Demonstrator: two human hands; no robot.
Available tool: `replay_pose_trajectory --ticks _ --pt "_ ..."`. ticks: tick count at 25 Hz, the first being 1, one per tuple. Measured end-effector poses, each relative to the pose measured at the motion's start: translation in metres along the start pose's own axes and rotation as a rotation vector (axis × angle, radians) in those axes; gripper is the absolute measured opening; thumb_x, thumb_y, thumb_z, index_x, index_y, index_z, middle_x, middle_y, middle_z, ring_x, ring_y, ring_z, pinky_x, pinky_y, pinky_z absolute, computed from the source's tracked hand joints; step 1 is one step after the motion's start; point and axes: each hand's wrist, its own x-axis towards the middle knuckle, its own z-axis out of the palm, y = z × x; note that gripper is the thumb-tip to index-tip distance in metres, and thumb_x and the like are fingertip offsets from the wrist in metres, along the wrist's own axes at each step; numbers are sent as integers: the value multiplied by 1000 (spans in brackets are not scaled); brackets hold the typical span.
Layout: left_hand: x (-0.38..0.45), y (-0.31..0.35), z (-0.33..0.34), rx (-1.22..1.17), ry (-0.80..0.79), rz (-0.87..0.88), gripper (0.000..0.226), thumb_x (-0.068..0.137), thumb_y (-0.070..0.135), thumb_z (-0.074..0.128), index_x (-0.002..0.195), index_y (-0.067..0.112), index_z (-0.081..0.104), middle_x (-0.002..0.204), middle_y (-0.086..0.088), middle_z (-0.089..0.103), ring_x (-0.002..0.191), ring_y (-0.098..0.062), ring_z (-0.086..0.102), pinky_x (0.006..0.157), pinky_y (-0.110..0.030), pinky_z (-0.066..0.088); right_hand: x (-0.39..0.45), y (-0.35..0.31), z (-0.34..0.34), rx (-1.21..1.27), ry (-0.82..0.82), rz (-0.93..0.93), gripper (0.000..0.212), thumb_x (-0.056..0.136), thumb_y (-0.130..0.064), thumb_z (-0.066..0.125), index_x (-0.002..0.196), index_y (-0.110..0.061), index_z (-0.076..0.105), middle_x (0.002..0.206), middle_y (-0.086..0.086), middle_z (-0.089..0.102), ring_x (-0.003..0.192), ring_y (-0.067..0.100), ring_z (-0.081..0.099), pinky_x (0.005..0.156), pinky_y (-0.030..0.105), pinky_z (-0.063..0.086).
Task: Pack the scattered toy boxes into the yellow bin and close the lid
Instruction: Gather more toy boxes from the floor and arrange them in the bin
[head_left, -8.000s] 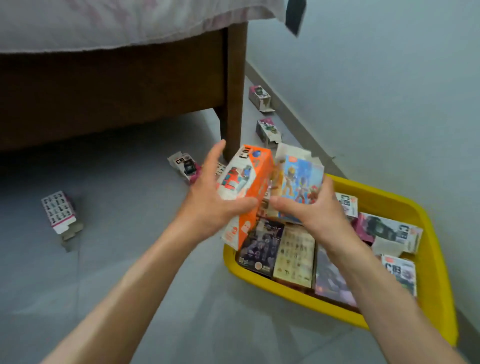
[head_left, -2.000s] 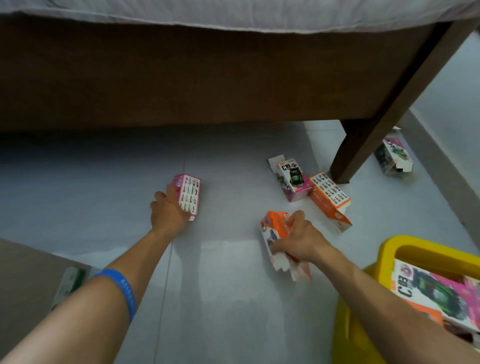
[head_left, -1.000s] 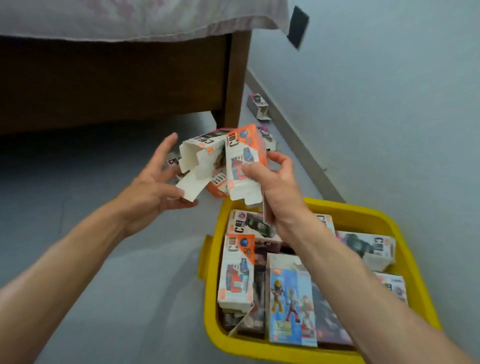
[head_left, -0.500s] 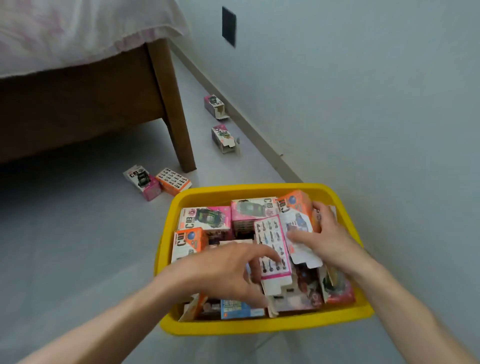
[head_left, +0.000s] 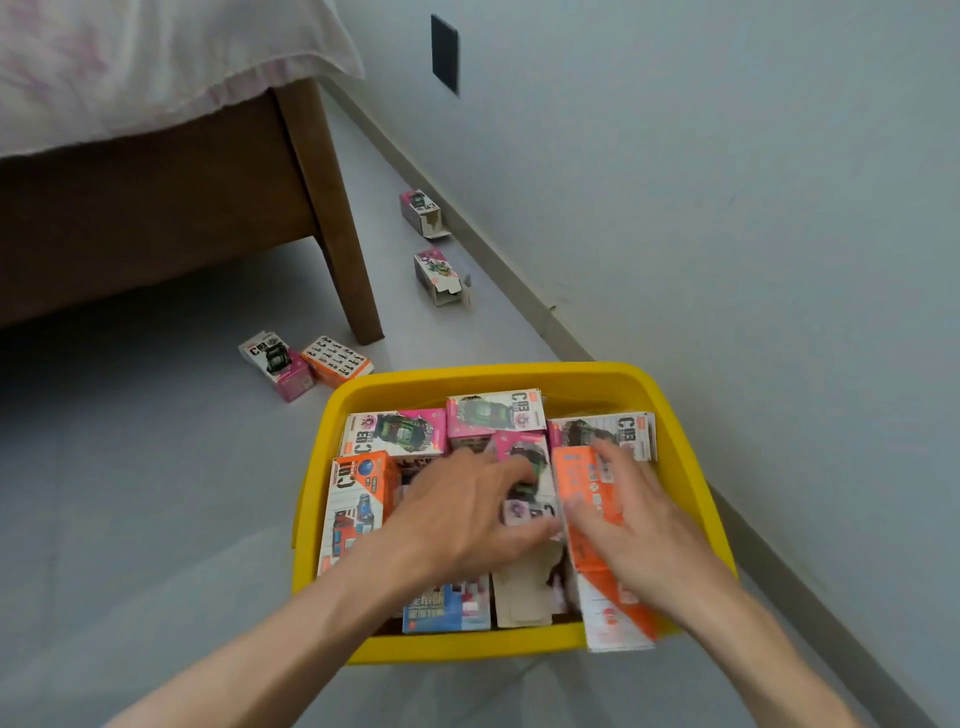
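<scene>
Packing step: both hands, left (head_left: 467, 514) and right (head_left: 631, 525), press flat-fingered on boxes in the yellow bin (head_left: 691, 467) by the wall, gripping nothing; next, likely fetch 4 floor boxes (head_left: 278, 358), lid unseen.

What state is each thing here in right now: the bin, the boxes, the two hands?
yellow bin: open, no lid on, nearly full of boxes
orange box: lying on the pile under the right hand, near end overhanging the rim
left hand: fingers spread on the boxes
right hand: flat, pressing down
four floor boxes: still unpacked
</scene>
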Motion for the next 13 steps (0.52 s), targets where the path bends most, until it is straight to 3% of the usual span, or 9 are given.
replay_pose_trajectory --ticks 2,5,7,10,13 --pt "2 -9 0 68 48 -13 51 78 76 42 108 36 50 109 7 52 101 -15 43 80 -34 41 -6 0 18 -38 -36 -35 69 94 -62 40 149 -50 0 157 -7 30 136 20 41 107 42 38" --pt "0 -18 4 -100 -32 44 41 82 63 59 106 31 46 151 2 30 139 -18 23 110 -36 29 -8 -5 38 -174 61 -91 64 97 -64 22 150 -45 -10 154 -1 30 133 24 40 106 44 39" --pt "3 -23 1 -152 -52 86 53 81 62 65 120 32 45 151 4 31 140 -16 24 112 -34 26 -1 -6 39 -177 97 -103 63 98 -63 19 152 -43 -7 153 1 33 132 24 42 105 43 40" --pt "10 -28 -10 -38 -69 93 77 76 69 65 140 38 37 147 7 35 132 -14 29 108 -34 32 6 -8 37 -143 141 -100 66 97 -65 20 154 -40 0 154 -1 34 133 23 43 105 42 40" --pt "12 -25 -15 -4 -92 61 78 78 69 63 145 39 36 150 6 36 135 -17 32 107 -39 35 1 -7 28 -48 37 -109 81 86 -79 32 151 -48 -4 163 -8 22 142 18 36 111 40 34"
